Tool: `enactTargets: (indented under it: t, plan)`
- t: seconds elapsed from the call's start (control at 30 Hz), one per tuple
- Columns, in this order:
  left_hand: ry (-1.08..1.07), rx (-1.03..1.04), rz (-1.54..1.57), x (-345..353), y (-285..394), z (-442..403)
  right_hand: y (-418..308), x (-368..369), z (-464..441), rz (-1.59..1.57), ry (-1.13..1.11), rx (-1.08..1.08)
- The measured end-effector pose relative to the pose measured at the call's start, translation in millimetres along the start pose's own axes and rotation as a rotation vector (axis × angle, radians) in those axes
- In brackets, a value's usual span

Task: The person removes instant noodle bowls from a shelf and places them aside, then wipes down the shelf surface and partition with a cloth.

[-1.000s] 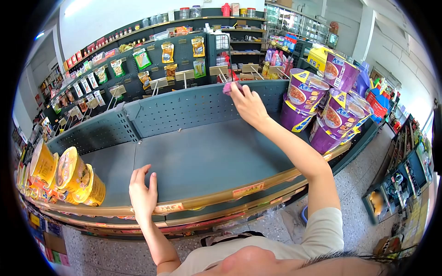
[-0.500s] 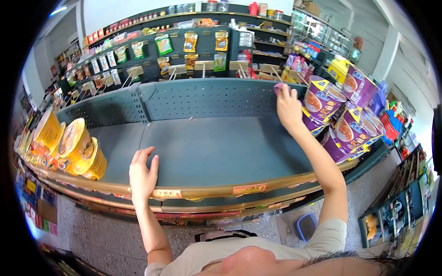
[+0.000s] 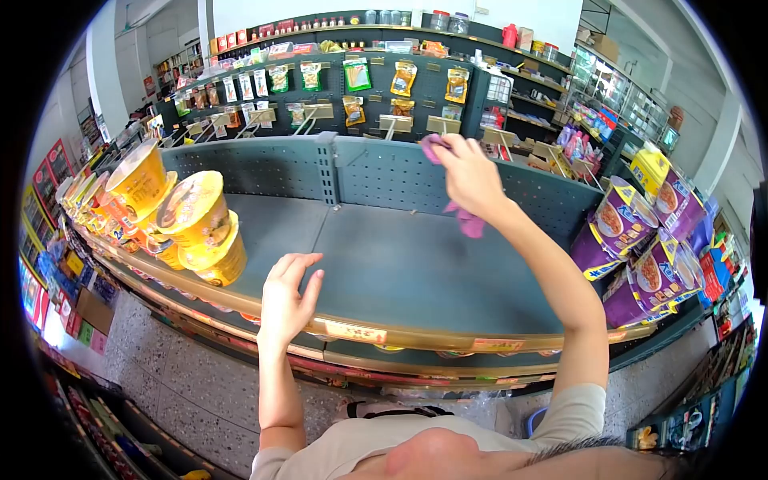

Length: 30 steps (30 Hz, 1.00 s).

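Observation:
My right hand (image 3: 472, 176) grips a purple cloth (image 3: 470, 224) at the top edge of the perforated back panel (image 3: 392, 172). Part of the cloth pokes out over the panel top and part hangs below the hand. At the front of the grey shelf (image 3: 384, 272), my left hand (image 3: 290, 296) rests near the wooden-coloured front edge (image 3: 416, 338), its fingers apart and holding nothing. Yellow noodle tubs (image 3: 196, 210) are stacked to the left of it. Purple noodle tubs (image 3: 660, 268) stand in a stack at the shelf's right end.
Behind the panel, packets (image 3: 358, 74) hang on a pegboard, with metal hooks sticking out. A yellow bottle (image 3: 650, 166) stands behind the purple tubs. Lower shelves run under the front edge. A cardboard box (image 3: 94, 310) is at the far left, and a blue-rimmed basin (image 3: 536, 420) is on the floor.
The view has turned rightwards and back so the shelf sits further right. My right hand went right along the panel top, then back left, and more of the cloth now hangs down.

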<state>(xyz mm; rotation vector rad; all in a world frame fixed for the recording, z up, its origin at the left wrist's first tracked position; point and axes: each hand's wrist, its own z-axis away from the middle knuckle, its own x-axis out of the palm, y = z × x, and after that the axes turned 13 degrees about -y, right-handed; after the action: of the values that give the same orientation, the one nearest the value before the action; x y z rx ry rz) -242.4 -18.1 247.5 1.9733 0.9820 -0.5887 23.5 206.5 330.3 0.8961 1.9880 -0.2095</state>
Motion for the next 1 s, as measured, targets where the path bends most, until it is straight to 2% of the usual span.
enactTargets:
  t: [0.17,0.2,0.4,0.5,0.53,0.63,0.73,1.0]
  plan:
    - [0.007,-0.043,-0.068,-23,-32,6,-52,44,-68,-0.111,-0.029,-0.029]
    - [0.004,-0.047,-0.067,-28,-37,6,-60,54,-78,-0.125,0.022,-0.055]
    - [-0.018,-0.018,-0.045,-32,-62,3,-84,74,-134,-0.161,-0.013,0.059]
    - [-0.02,-0.019,-0.044,-28,-66,3,-89,74,-159,-0.159,-0.211,0.104]
    - [-0.012,-0.008,-0.05,-29,-66,2,-88,81,-163,-0.17,-0.132,0.073]
    - [0.003,-0.002,-0.049,-29,-67,0,-94,79,-150,-0.104,-0.121,0.042]
    - [0.009,-0.01,-0.045,-28,-68,0,-104,83,-132,-0.096,0.034,-0.018]
    - [0.026,-0.028,-0.07,-25,-70,3,-107,110,-111,0.173,0.138,-0.102]
